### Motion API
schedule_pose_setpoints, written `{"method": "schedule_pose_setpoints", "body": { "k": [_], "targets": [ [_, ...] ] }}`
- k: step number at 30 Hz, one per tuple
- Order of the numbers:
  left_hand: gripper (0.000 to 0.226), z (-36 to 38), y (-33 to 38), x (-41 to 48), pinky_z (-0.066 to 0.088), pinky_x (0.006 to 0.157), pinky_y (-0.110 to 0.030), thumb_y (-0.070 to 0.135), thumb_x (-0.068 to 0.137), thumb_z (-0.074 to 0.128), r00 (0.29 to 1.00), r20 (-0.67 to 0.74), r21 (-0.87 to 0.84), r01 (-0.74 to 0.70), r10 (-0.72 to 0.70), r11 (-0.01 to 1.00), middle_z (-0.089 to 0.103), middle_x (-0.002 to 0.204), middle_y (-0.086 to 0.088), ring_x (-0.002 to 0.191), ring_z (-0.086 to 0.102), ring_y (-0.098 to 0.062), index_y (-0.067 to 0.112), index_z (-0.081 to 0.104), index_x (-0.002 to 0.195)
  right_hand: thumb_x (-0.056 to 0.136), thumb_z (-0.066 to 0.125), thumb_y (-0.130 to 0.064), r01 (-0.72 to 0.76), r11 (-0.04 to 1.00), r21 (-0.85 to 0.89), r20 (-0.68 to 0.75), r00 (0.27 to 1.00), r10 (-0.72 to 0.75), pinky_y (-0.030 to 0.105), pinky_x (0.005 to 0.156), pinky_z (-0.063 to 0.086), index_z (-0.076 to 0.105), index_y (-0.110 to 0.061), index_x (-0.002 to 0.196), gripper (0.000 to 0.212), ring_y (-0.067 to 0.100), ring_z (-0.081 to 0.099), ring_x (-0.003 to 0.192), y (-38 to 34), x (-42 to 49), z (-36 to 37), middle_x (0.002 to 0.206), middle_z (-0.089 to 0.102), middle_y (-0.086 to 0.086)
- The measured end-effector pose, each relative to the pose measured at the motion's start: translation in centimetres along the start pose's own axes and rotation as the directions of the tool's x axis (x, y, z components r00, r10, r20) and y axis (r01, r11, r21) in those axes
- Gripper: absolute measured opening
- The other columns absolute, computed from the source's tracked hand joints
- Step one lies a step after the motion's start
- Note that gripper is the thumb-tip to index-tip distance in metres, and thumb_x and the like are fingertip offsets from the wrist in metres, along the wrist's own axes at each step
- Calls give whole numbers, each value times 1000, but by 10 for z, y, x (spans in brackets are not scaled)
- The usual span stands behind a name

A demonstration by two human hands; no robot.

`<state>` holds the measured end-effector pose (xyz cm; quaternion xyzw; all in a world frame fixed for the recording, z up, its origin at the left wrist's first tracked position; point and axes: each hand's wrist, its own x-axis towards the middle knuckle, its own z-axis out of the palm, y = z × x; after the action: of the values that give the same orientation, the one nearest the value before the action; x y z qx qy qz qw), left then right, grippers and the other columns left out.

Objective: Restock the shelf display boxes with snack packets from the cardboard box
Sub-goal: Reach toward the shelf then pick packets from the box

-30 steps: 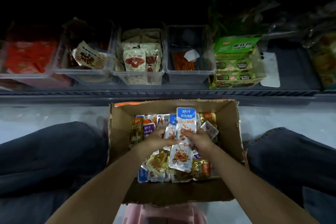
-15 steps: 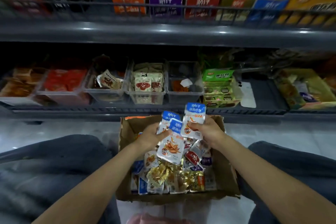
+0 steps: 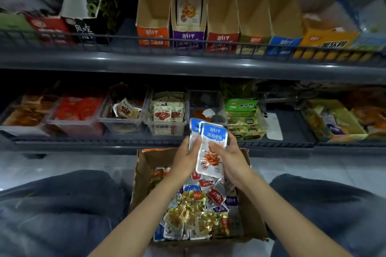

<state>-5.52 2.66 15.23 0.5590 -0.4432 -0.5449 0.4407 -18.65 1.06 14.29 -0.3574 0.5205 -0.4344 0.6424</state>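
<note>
Two hands meet over the cardboard box (image 3: 143, 173), both gripping one small stack of blue-topped packets (image 3: 211, 153). Left hand (image 3: 186, 154) has its fingers (image 3: 196, 142) curled narrow round the stack's left edge, thumb on the front. Right hand (image 3: 229, 157) pinches the right side, fingers (image 3: 216, 146) bent across the front packet's printed face, the rest wrapped behind. We count at least three blue tops fanned at the upper end; the exact number we cannot tell. These packets are flat, glossy plastic pouches with rounded corners, white bodies and an orange snack picture, held upright just in front of the lower shelf edge (image 3: 146, 144). Below, the box is brown corrugated card with ragged flaps, sitting on the floor between two dark-trousered knees (image 3: 62, 204). It holds a loose heap of packets (image 3: 194, 215): crinkly gold foil, red, purple and blue ones, overlapping. On the upper shelf (image 3: 188, 62), behind a wire rail, stand tall open-fronted card display boxes: orange (image 3: 153, 36), purple (image 3: 189, 39) with one packet upright inside, red (image 3: 222, 39), blue (image 3: 284, 45). Lower shelf carries clear plastic bins (image 3: 167, 127) of snacks and a green carton (image 3: 242, 119).
</note>
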Motion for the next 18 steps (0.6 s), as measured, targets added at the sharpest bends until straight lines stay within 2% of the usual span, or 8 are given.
{"method": "schedule_pose_setpoints", "body": {
  "k": [2,5,7,10,12,15,18],
  "targets": [
    [27,3,4,-2,48,71,-10,34,95,52,996,85,29,-21,18,999,61,110,18,105,59,-3,32,49,122,86,64,-6,52,999,-14,1,999,-52,43,101,45,32,-26,136,63,23,60,112,-5,2,0,120,64,9],
    [41,4,12,-5,55,58,-21,25,93,56,970,243,62,6,-21,998,60,118,8,98,63,-7,28,42,132,91,60,-11,107,994,3,-30,994,-107,46,102,45,33,-24,141,59,23,60,113,-16,5,1,122,63,7],
    [41,3,19,-4,56,56,-24,24,94,54,958,282,87,29,-52,996,61,116,4,93,64,-8,25,42,133,94,55,-21,143,990,-4,-49,988,-143,43,97,50,31,-25,142,54,21,63,108,-25,7,1,122,63,6],
    [38,6,29,-2,57,59,-23,21,96,52,942,330,48,49,-62,998,61,111,10,89,66,-5,27,43,132,96,51,-27,193,981,-23,-71,978,-194,29,79,56,33,-28,139,47,14,68,97,-35,7,0,118,64,3],
    [33,8,32,1,59,69,-29,18,96,52,937,337,-32,109,-92,993,64,114,2,92,68,-9,22,48,128,96,52,-25,214,977,-2,-91,973,-214,23,69,55,42,-21,132,38,12,70,90,-42,5,0,114,66,6],
    [24,9,35,8,58,81,-35,17,94,55,928,339,-87,192,-153,977,68,114,-7,98,69,-20,17,58,117,94,55,-18,291,956,-26,-114,950,-292,22,67,56,39,-25,129,39,10,69,88,-55,2,-5,115,63,4],
    [20,9,40,14,58,81,-28,15,91,59,916,369,-95,205,-157,974,70,109,-7,97,69,-20,13,61,110,92,57,-17,340,938,-75,-39,939,-343,27,71,58,39,-39,129,47,14,68,94,-70,1,-14,118,60,-3]
  ]
}}
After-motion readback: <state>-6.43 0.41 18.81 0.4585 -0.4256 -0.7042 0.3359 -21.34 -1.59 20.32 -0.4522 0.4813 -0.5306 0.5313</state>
